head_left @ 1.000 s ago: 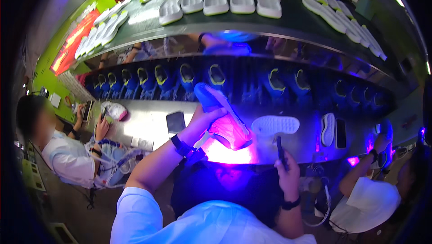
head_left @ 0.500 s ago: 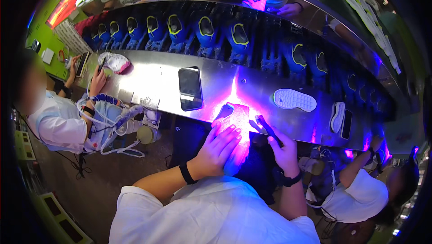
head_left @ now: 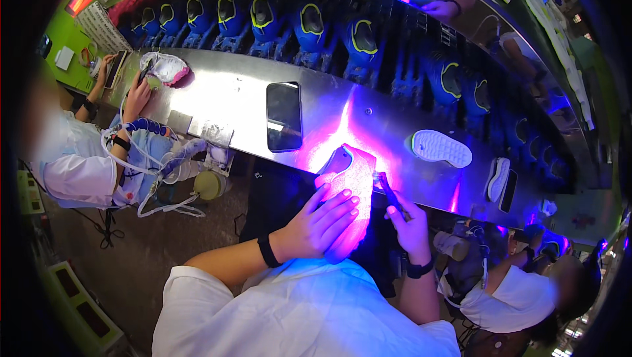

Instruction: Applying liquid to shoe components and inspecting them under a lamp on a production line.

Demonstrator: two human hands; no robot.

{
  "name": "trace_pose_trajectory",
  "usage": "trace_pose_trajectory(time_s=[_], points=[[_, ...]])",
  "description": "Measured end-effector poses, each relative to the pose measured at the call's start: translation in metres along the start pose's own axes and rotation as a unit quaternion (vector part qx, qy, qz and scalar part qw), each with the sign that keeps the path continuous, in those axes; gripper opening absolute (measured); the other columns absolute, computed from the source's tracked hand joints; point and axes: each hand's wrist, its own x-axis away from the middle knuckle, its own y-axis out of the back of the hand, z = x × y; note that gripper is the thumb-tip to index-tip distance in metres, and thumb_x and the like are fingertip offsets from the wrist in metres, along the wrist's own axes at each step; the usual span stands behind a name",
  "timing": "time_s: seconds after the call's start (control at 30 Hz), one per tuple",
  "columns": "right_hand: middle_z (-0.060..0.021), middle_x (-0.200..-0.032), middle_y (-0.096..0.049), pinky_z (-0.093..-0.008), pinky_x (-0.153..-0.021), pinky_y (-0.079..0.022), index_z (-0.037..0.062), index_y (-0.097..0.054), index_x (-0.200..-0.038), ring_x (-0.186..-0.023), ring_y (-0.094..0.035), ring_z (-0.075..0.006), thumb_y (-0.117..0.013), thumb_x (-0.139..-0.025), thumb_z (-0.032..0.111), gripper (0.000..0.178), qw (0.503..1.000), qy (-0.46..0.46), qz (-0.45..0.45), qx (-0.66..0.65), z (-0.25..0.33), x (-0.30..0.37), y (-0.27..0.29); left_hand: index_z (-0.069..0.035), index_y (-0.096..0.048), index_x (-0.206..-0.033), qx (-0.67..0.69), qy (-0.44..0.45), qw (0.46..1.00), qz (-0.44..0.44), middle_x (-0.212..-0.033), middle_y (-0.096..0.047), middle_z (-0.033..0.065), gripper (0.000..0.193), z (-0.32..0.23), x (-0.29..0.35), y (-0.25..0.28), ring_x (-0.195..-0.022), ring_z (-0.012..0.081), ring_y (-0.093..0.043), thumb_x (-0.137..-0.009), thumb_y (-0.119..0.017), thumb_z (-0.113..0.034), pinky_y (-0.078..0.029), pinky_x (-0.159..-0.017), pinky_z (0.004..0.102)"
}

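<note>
A shoe upper (head_left: 359, 171), glowing pink under violet light, stands tilted at the table's near edge, its dark opening toward the far left. My left hand (head_left: 315, 227) lies across its near side, fingers over the surface, gripping it. In my right hand (head_left: 412, 230) is a slim dark-handled tool, seemingly a brush (head_left: 390, 194). Its tip is close beside the right edge of the upper; whether they touch I cannot tell. My right fingers are closed round the handle.
A metal table (head_left: 227, 103) bears a black phone (head_left: 284, 117), a white sole (head_left: 442, 148) and another sole (head_left: 498, 180). Behind it runs a rack of blue shoes on lasts (head_left: 311, 21). Co-workers sit left and right; a white shoe (head_left: 164, 67) lies near the left one's hand.
My view has shifted slightly. The upper has tilted a little, and the tool tip now sits nearer its right edge. Both hands keep their holds.
</note>
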Motion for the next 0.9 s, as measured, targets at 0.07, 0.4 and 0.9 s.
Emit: trace_pose_trajectory(time_s=[0.07,0.4,0.9], points=[[-0.0015,-0.092,-0.068,-0.0250,-0.076,-0.050,0.0005,-0.062,-0.137,-0.080,-0.060,-0.0079,-0.069,-0.100,0.018,0.043,0.998,0.043,-0.024,0.050,-0.001,0.004,0.000,0.004,-0.060,-0.132,-0.001,-0.012,1.000,0.004,-0.143,-0.057,0.0216,0.052,0.001,-0.004,0.000,-0.138,0.0368,-0.052,-0.085,-0.066,-0.019,-0.033,-0.117,0.0632],[-0.0022,-0.094,-0.069,-0.0259,-0.079,-0.051,0.0008,-0.059,-0.141,-0.082,-0.061,-0.0085,-0.069,-0.099,0.014,0.045,0.999,-0.030,0.011,-0.008,-0.003,0.052,0.005,0.004,-0.060,-0.132,-0.006,-0.016,1.000,0.026,-0.144,-0.057,0.0216,0.054,-0.003,-0.015,-0.001,-0.140,0.0364,-0.050,-0.085,-0.065,-0.020,-0.031,-0.117,0.0638],[-0.0017,-0.094,-0.069,-0.0265,-0.079,-0.053,0.0015,-0.061,-0.139,-0.082,-0.062,-0.0084,-0.068,-0.097,0.009,0.043,1.000,0.009,0.028,0.005,0.025,0.081,0.047,0.006,-0.050,-0.142,-0.035,0.027,0.998,0.051,-0.149,-0.049,0.0255,0.070,-0.047,-0.049,-0.005,-0.143,0.0401,-0.045,-0.079,-0.069,-0.020,-0.023,-0.121,0.0637]])
